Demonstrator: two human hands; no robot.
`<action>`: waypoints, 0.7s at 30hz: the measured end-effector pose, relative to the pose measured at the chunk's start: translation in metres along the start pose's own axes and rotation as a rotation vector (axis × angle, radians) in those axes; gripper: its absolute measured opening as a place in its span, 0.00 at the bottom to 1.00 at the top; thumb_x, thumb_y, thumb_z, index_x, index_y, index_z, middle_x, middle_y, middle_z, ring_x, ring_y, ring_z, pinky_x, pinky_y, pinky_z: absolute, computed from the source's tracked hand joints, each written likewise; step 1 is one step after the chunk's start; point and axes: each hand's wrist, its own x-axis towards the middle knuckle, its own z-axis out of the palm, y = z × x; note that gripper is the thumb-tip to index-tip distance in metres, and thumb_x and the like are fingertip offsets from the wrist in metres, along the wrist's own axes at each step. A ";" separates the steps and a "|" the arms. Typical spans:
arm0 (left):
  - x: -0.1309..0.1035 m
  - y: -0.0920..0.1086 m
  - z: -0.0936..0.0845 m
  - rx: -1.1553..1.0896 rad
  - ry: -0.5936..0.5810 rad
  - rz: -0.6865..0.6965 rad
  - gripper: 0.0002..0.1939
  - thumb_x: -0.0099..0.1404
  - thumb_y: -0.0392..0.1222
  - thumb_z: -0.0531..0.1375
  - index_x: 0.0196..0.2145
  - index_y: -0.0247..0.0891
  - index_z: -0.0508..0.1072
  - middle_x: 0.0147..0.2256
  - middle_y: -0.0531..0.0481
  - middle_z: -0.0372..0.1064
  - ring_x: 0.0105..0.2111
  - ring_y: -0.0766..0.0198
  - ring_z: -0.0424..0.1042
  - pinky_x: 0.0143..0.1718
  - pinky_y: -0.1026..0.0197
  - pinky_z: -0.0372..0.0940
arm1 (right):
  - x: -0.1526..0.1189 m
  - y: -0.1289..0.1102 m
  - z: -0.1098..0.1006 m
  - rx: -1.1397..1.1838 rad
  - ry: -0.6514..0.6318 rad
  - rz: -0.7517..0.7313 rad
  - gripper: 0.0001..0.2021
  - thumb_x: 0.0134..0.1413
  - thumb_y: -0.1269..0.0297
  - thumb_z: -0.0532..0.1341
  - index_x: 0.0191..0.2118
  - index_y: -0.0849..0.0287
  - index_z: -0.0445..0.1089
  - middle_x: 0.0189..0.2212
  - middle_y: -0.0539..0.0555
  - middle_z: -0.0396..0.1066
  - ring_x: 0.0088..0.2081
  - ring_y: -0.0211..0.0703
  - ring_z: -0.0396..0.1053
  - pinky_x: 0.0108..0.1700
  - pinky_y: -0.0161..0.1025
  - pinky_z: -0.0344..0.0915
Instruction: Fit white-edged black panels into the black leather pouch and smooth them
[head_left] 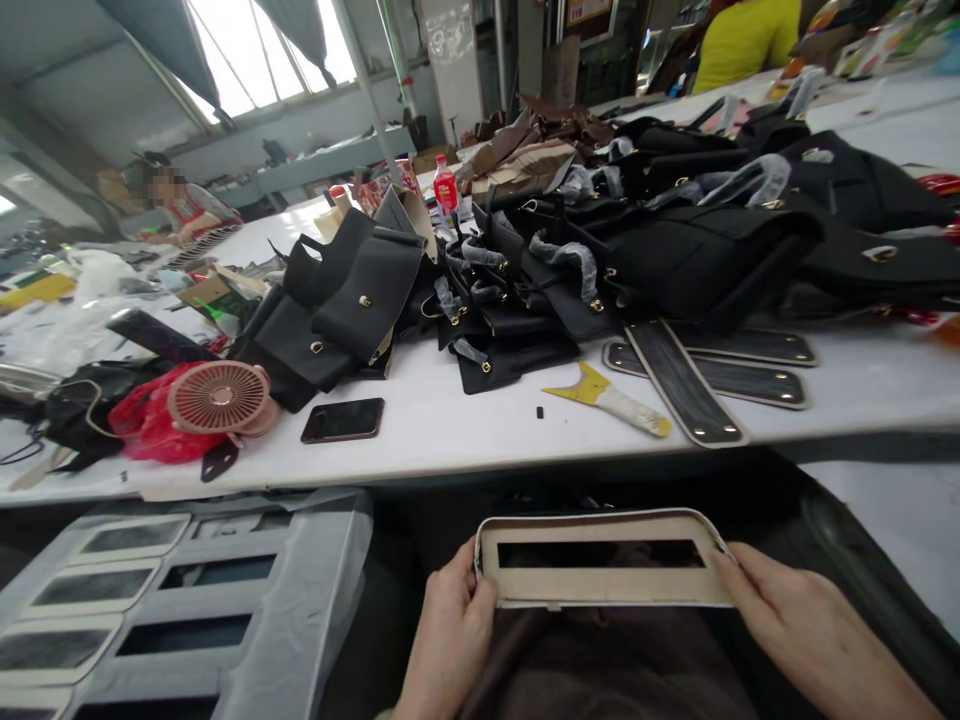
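Observation:
Low in front of my body, a cream panel [600, 586] with rounded far corners, a raised pale edge and a long slot through its middle is held between both hands. My left hand [451, 622] pinches its left end, thumb on the near face. On the right end, my right hand [787, 612] grips the panel with the thumb over the corner. Dark cloth shows through the slot and below the panel. To the left of my left hand, a grey slotted sheet [304, 590] bears several pale-edged panels [97, 585] with dark centres.
Across the white table [450, 445] lie black leather bags [675, 260], dark strips [679, 380], a yellow-and-white scraper-like tool [604, 397], a phone [343, 420] and a pink fan [221, 397]. A red-labelled bottle [445, 188] stands behind. Two people are farther back.

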 end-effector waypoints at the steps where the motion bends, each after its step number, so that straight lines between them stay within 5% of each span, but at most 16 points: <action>1: 0.001 0.001 -0.001 0.031 0.002 0.008 0.16 0.64 0.40 0.52 0.46 0.34 0.72 0.20 0.58 0.54 0.21 0.67 0.54 0.23 0.65 0.49 | 0.001 -0.001 -0.001 -0.027 -0.032 0.000 0.17 0.54 0.50 0.53 0.21 0.51 0.67 0.16 0.54 0.70 0.17 0.48 0.69 0.20 0.40 0.54; 5: 0.007 0.007 -0.004 0.229 0.071 0.037 0.22 0.67 0.54 0.51 0.44 0.35 0.75 0.20 0.53 0.63 0.22 0.62 0.63 0.25 0.63 0.51 | 0.001 -0.003 0.002 -0.056 -0.034 0.068 0.20 0.56 0.48 0.49 0.18 0.50 0.61 0.13 0.52 0.65 0.17 0.49 0.69 0.22 0.41 0.54; 9: 0.020 0.005 -0.009 0.399 0.110 0.068 0.22 0.68 0.57 0.49 0.47 0.41 0.74 0.34 0.45 0.77 0.35 0.52 0.75 0.35 0.61 0.60 | 0.001 -0.009 0.005 -0.116 0.033 0.110 0.21 0.59 0.45 0.48 0.22 0.51 0.63 0.15 0.50 0.65 0.19 0.48 0.69 0.25 0.41 0.55; 14: 0.046 -0.012 -0.015 0.685 0.000 0.075 0.23 0.69 0.55 0.43 0.46 0.47 0.73 0.38 0.46 0.78 0.42 0.47 0.76 0.39 0.57 0.63 | 0.006 -0.019 0.002 -0.105 0.025 0.102 0.22 0.64 0.49 0.45 0.39 0.53 0.73 0.26 0.54 0.76 0.29 0.49 0.74 0.31 0.38 0.63; 21: 0.061 -0.013 -0.019 0.648 -0.056 0.128 0.24 0.68 0.55 0.44 0.31 0.45 0.75 0.31 0.49 0.77 0.36 0.53 0.77 0.36 0.62 0.64 | 0.005 -0.023 0.002 -0.093 0.039 0.120 0.24 0.65 0.51 0.44 0.37 0.54 0.75 0.27 0.56 0.77 0.31 0.49 0.75 0.34 0.38 0.64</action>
